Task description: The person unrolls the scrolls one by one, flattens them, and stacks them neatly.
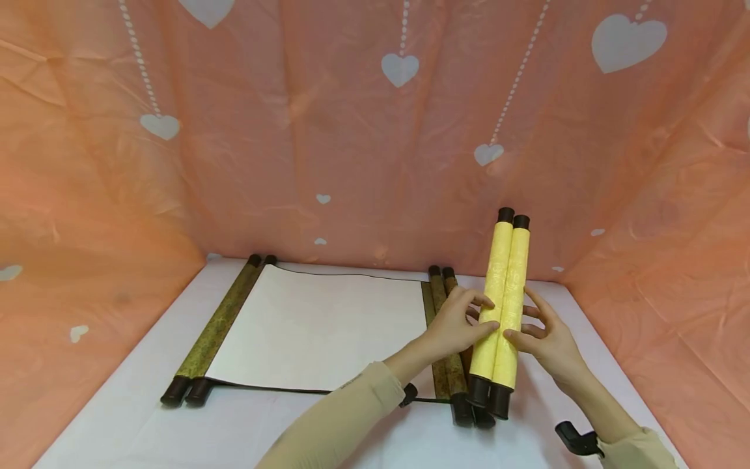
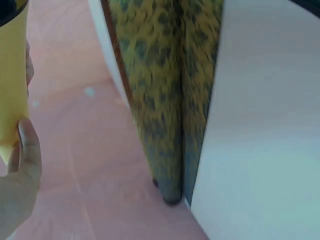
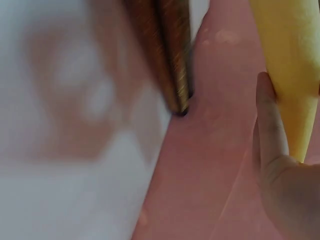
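A yellow scroll (image 1: pixel 499 273), rolled up on two rods with black end caps, is held raised and tilted above the table's right side. My left hand (image 1: pixel 459 322) grips its left roll, the thumb on the near face. My right hand (image 1: pixel 553 348) holds the right roll between thumb and fingers. Beneath and to the left lies a spread scroll with a blank white sheet (image 1: pixel 316 326) and green-gold patterned rolls (image 1: pixel 221 319) at both ends. In the left wrist view, patterned rolls (image 2: pixel 150 90) run beside the white sheet.
A brown roll (image 3: pixel 160 45) lies along the spread scroll's right end, partly hidden by the yellow scroll in the head view. White cloth (image 1: pixel 117 423) covers the table. Pink sheeting with white hearts (image 1: pixel 400 70) rises behind and at both sides. Black straps (image 1: pixel 577 440) circle the wrists.
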`<state>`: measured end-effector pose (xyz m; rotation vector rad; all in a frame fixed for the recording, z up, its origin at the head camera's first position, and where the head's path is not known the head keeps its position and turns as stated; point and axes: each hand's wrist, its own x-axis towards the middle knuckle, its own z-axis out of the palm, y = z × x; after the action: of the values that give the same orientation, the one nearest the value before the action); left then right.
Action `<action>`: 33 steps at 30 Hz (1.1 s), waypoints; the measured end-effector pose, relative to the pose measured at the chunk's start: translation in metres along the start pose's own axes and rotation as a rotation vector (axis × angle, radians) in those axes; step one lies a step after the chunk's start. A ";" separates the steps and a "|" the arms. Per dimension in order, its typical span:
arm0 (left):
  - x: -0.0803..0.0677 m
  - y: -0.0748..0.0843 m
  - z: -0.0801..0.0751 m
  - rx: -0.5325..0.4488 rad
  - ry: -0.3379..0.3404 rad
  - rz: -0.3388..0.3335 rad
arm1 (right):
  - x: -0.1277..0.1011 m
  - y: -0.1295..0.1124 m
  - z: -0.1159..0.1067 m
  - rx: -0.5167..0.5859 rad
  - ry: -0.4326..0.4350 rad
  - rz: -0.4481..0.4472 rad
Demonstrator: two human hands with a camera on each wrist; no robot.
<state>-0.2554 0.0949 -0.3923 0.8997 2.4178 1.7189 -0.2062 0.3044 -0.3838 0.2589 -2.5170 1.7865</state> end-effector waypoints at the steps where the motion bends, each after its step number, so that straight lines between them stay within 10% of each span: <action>1: -0.003 -0.001 -0.006 -0.005 0.003 0.015 | 0.001 -0.003 0.006 0.008 -0.001 -0.013; 15: -0.053 -0.018 -0.104 0.137 -0.061 0.071 | 0.018 -0.013 0.096 0.113 -0.218 -0.206; 33: -0.086 -0.044 -0.151 0.223 0.251 0.010 | 0.036 -0.025 0.191 0.160 -0.123 -0.229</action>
<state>-0.2565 -0.0846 -0.3974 0.7562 2.8160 1.6812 -0.2265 0.1130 -0.4197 0.6549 -2.3070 1.9314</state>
